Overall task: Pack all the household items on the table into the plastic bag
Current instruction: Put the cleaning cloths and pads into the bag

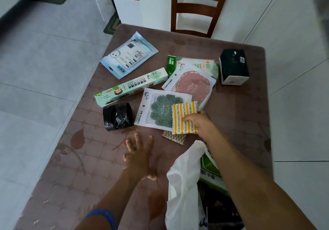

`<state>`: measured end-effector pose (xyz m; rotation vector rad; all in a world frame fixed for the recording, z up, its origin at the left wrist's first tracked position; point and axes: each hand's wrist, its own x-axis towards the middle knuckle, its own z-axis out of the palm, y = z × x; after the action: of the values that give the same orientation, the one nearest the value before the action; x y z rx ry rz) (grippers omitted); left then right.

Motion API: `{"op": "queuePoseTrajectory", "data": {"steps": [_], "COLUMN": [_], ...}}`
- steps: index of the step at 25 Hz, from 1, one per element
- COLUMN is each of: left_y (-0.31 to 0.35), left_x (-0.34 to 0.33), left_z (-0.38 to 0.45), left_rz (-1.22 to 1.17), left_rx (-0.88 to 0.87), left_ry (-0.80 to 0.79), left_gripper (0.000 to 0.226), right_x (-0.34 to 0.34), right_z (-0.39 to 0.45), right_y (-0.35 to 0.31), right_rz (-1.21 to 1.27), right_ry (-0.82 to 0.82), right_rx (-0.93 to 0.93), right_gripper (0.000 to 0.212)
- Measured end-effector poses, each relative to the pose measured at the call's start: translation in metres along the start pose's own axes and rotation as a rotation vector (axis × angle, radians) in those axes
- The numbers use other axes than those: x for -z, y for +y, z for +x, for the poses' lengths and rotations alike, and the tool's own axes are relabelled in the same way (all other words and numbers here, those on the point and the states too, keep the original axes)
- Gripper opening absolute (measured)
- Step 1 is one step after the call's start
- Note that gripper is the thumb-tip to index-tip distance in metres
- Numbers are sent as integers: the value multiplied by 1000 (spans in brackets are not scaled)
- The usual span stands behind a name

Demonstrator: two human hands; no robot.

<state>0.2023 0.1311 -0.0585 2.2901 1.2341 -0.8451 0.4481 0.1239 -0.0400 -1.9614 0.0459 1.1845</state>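
Now right hand (199, 122) pinches yellow-striped scouring pad (184, 117), seemingly glittery-edged.

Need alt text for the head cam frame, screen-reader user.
The right hand grips a yellow-striped scouring pad above packaged items on a brown table, while the left hand hovers open. A white plastic bag sits near the front edge; a foil box, black bag roll and trivet packs remain unpacked.

Brown table (231, 115) (patterned) bears foil box (130, 87), black roll (117, 116).
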Motion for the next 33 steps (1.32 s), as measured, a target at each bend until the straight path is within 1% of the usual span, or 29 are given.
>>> {"op": "queuePoseTrajectory", "data": {"steps": [1, 3, 6, 10, 12, 14, 15, 16, 17, 19, 20, 22, 23, 24, 25, 26, 27, 28, 30, 32, 33], "left_y": [-1, -1, 0, 1, 2, 0, -1, -2, 0, 4, 10, 22, 28, 33, 38, 43, 50, 58, 72, 83, 89], "left_x": [-1, -1, -1, 1, 4, 8, 9, 13, 18, 23, 29, 40, 44, 45, 45, 44, 45, 46, 50, 51, 48], "left_z": [0, 0, 1, -2, -4, -9, -15, -23, -35, -78, -103, -149, -171, -190, -207, -216, -223, -226, -229, -228, -229], "left_rz": [-2, -2, 8, -44, -77, -77, -67, -148, -365, -1005, -1153, -1331, -1369, -1371, -1340, -1294, -1234, -1176, -1116, -1031, -902], "left_rx": [0, 1, 3, 11, 18, 29, 16, 1, -36, -109, -120, -113, -148, -205, -265, -311, -330, -338, -371, -400, -424], "left_ry": [1, -5, -4, 3, -6, -3, -2, -8, -7, 38, 85, 136, 135, 126, 124, 133, 152, 170, 170, 157, 172], "left_gripper": [146, 146, 144, 145, 144, 137, 126, 109, 84, 18, 22, 44, 56, 62, 59, 50, 38, 34, 43, 62, 73], "right_x": [-2, 0, 21, 68, 95, 121, 134, 147, 158, 169, 168, 167, 168, 172, 177, 182, 186, 186, 179, 171, 169], "right_z": [0, -2, -12, -62, -106, -155, -181, -207, -233, -274, -287, -304, -310, -315, -318, -318, -316, -313, -303, -292, -289], "right_y": [0, -3, -15, -31, -29, -18, -8, 4, 17, 43, 55, 80, 93, 106, 120, 132, 144, 154, 167, 171, 171], "right_rz": [8, 17, 32, 137, 221, 331, 415, 521, 636, 776, 777, 680, 595, 495, 389, 295, 228, 193, 142, -6, -94], "right_ry": [15, 13, -15, -42, -56, -59, -67, -88, -120, -164, -145, -52, 5, 70, 126, 152, 143, 116, 92, 108, 139], "right_rx": [20, 21, 6, 148, 256, 351, 383, 413, 444, 489, 501, 486, 456, 417, 373, 328, 278, 225, 152, 197, 232], "right_gripper": [36, 33, 46, 46, 45, 42, 43, 44, 47, 47, 45, 39, 36, 33, 33, 35, 36, 38, 38, 41, 43]}}
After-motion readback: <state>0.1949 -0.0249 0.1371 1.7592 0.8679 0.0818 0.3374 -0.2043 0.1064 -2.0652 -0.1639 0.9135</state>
